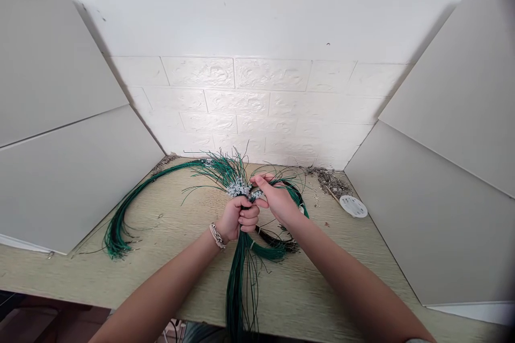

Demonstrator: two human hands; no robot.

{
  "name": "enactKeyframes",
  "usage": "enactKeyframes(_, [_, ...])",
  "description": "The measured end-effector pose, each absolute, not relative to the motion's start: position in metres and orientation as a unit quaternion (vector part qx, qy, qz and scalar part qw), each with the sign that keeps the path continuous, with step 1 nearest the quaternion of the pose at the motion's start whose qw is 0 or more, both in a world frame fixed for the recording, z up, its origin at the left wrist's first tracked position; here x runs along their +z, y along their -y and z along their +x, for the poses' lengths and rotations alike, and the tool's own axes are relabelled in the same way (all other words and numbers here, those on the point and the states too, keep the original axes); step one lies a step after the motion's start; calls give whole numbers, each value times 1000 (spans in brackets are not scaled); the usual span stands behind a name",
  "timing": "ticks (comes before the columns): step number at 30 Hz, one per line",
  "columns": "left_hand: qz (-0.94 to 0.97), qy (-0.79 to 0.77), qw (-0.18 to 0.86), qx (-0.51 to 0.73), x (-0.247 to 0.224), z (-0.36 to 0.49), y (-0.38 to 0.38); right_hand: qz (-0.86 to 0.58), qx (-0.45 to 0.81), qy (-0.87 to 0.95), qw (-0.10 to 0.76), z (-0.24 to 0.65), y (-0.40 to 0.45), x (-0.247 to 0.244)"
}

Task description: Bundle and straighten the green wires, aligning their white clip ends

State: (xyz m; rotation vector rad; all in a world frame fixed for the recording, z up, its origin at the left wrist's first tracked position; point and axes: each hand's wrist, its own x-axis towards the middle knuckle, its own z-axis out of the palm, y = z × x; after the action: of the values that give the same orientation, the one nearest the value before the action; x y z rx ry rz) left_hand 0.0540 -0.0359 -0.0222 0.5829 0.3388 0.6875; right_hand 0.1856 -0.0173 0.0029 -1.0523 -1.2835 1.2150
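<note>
While our left grip (242, 216) clasps green wires (237, 278) above bench (177, 220), right grip (276, 198) works beside white connectors (238, 187), pinch unclear; one bunch gathered, banded bundle (269, 252) lying nearby, remainder we can't tell.

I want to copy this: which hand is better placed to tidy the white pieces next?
Probably the right hand: its fingers are beside the white pieces, while the left hand is wrapped around the green wires.
</note>
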Motion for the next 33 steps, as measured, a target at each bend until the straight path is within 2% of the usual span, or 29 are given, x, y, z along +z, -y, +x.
enactKeyframes(5, [287, -155, 886, 329, -20, 54, 37, -440, 507, 487, 559, 181, 18, -5])
enactKeyframes(15, [295, -152, 885, 325, -19, 56, 39, -416, 547, 454, 568, 185, 23, 7])
enactKeyframes(24, [287, -189, 885, 314, -20, 56, 40, -407, 612, 485, 474, 188, 22, 16])
enactKeyframes(33, [287, -168, 887, 321, -19, 57, 40, -393, 612, 478, 493, 188, 22, 13])
